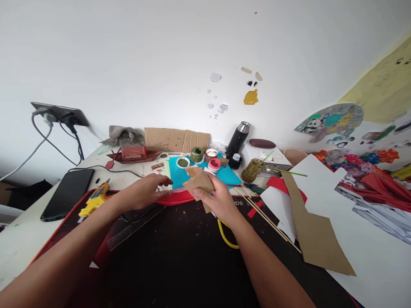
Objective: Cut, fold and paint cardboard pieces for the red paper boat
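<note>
The person's right hand point(218, 194) is clamped on flat brown cardboard pieces point(201, 183) at the near edge of the rectangular turquoise sheet point(176, 174); the left hand point(146, 190), fingers parted, is beside its near-left corner.

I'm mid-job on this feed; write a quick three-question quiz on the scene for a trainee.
1. Which hand holds the cardboard pieces?
2. True or false: the yellow glue gun lies on the right side of the picture.
3. What colour is the sheet under the red paint pot: (a) red, (b) blue, (c) black?

Key: 1. The right hand. 2. False; the glue gun lies on the left. 3. b.
</note>
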Available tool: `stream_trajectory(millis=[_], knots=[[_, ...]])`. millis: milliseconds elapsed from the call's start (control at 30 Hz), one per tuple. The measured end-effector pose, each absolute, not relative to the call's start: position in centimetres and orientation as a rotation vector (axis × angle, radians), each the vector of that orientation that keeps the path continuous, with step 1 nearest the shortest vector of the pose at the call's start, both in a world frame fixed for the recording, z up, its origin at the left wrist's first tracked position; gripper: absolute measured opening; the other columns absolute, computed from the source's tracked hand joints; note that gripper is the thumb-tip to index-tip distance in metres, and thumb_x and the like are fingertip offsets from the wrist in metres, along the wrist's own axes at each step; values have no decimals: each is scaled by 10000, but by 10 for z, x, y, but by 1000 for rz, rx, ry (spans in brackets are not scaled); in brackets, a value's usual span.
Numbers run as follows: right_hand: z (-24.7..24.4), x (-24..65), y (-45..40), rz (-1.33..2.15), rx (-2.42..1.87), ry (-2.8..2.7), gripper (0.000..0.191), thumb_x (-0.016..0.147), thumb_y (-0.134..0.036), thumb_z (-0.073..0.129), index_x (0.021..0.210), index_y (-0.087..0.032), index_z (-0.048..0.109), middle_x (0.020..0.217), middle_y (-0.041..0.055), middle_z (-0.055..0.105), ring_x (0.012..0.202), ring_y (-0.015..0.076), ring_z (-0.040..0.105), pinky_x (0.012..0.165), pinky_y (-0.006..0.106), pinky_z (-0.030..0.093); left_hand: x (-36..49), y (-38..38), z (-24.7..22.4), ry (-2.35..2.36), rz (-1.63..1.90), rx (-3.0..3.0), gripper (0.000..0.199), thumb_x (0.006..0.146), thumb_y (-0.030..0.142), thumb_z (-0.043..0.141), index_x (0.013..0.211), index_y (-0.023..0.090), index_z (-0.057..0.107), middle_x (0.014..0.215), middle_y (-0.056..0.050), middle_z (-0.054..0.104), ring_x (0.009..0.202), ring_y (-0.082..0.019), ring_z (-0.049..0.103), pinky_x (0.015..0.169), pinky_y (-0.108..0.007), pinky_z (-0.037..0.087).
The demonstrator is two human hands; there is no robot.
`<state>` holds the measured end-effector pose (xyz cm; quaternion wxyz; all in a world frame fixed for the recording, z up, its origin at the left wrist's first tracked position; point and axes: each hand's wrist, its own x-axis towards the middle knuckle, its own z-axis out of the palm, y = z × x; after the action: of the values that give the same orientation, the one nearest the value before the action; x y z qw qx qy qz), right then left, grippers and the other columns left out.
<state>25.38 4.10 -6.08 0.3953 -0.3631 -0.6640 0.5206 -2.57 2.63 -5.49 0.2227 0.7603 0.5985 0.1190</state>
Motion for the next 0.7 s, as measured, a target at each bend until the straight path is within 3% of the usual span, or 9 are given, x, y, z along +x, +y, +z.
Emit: stream_trajectory(millis=[233, 433, 600, 700], knots=[[-42, 253, 55, 1329, -900, -1934, 604, 885, -536, 909, 1403, -267, 759, 1232, 68, 817, 1110, 315, 749, 942, 434, 602, -15, 25, -62, 1617, 254, 2151, 319, 897, 428, 569, 1011, 240, 800, 1012, -120, 836, 919, -319, 756, 804, -387, 538], [-49, 262, 55, 1318, -997, -1921, 498, 860, -584, 901, 1190, -223, 806, 1125, 70, 785, 1009, 293, 713, 836, 392, 572, -11, 32, -59, 1604, 250, 2194, 345, 941, 399, 521, 993, 236, 821, 1038, -126, 845, 995, -319, 731, 854, -386, 498], [-48, 266, 53, 1244, -915, -1989, 444, 902, -608, 865, 1141, -239, 803, 1231, 88, 747, 1127, 312, 695, 989, 450, 569, -5, 28, -51, 1670, 191, 2140, 414, 970, 460, 507, 1119, 259, 837, 1013, -112, 855, 851, -305, 735, 739, -366, 456], [-51, 265, 52, 1281, -868, -2042, 465, 915, -603, 864, 1195, -240, 792, 1325, 101, 723, 1185, 320, 696, 1044, 473, 557, -1, 24, -44, 1643, 175, 2105, 421, 974, 536, 516, 1033, 266, 834, 919, -86, 837, 774, -282, 704, 690, -353, 421]])
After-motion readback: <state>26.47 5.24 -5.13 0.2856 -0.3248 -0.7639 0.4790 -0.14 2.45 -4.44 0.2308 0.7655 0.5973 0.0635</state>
